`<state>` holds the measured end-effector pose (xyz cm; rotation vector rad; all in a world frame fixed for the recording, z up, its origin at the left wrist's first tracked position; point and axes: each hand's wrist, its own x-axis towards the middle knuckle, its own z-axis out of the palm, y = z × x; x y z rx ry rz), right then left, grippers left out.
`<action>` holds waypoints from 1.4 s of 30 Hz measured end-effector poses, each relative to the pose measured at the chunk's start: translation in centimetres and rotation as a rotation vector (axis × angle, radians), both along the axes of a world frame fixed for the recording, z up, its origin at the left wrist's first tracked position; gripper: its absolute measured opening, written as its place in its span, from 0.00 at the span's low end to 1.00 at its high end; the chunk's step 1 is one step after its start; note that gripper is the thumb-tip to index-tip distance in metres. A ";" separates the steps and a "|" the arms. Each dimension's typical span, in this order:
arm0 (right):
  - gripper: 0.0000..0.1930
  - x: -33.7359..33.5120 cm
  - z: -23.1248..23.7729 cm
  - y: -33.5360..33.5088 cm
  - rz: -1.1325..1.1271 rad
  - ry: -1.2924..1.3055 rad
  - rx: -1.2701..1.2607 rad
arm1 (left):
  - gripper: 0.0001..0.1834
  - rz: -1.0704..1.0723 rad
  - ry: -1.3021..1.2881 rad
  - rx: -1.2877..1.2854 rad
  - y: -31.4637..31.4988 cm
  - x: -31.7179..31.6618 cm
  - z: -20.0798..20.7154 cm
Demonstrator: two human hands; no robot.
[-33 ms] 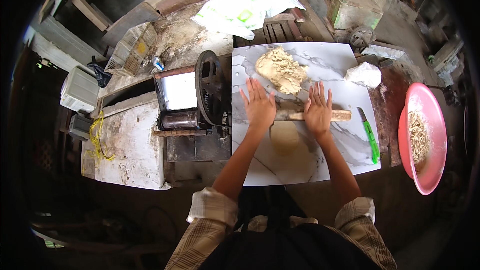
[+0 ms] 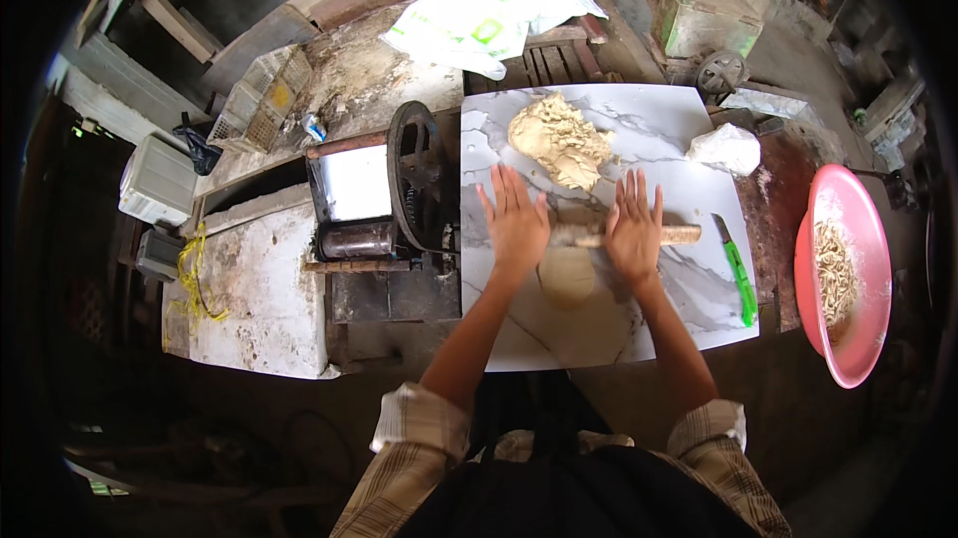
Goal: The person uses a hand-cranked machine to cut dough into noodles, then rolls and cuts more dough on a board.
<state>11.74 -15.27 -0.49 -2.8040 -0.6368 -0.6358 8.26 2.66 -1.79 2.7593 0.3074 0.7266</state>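
A wooden rolling pin (image 2: 681,235) lies crosswise on a marbled white board (image 2: 699,298). My left hand (image 2: 520,229) rests flat with fingers spread over the pin's left end, hiding it. Palm down, my right hand (image 2: 634,234) presses on the pin farther right, its fingers stretched away from me. Neither hand is wrapped round the pin. Just on the near side of the pin, between my forearms, is a flattened piece of dough (image 2: 567,280). Beyond my hands sits a big rough lump of pale dough (image 2: 561,139).
A green-handled cutter (image 2: 740,278) lies at the board's right side, below a white plastic bag (image 2: 724,150). Farther right stands a pink basin (image 2: 876,269) with small pale pieces inside. A roller machine (image 2: 361,239) with a large wheel borders the board's left edge.
Both hands and the rolling pin have shifted slightly toward me. The dough lump and the cutter lie where they were.
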 end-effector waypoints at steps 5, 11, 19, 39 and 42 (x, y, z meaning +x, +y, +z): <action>0.23 -5.1 -0.7 -2.1 0.044 0.037 0.147 | 0.31 -0.091 0.003 0.039 -2.3 -5.7 0.9; 0.21 0.6 0.2 0.2 -0.021 0.017 0.012 | 0.25 -0.051 0.027 0.083 -0.3 0.9 0.9; 0.24 -4.4 0.3 -1.4 0.069 0.038 0.110 | 0.22 -0.187 -0.133 0.041 -1.0 -3.4 0.0; 0.26 -6.3 1.5 -4.3 0.317 0.116 0.151 | 0.09 -0.805 0.215 -0.267 1.8 -0.5 5.1; 0.26 -7.1 2.2 -4.3 0.323 0.076 0.149 | 0.09 -0.735 0.313 -0.458 2.3 0.3 5.1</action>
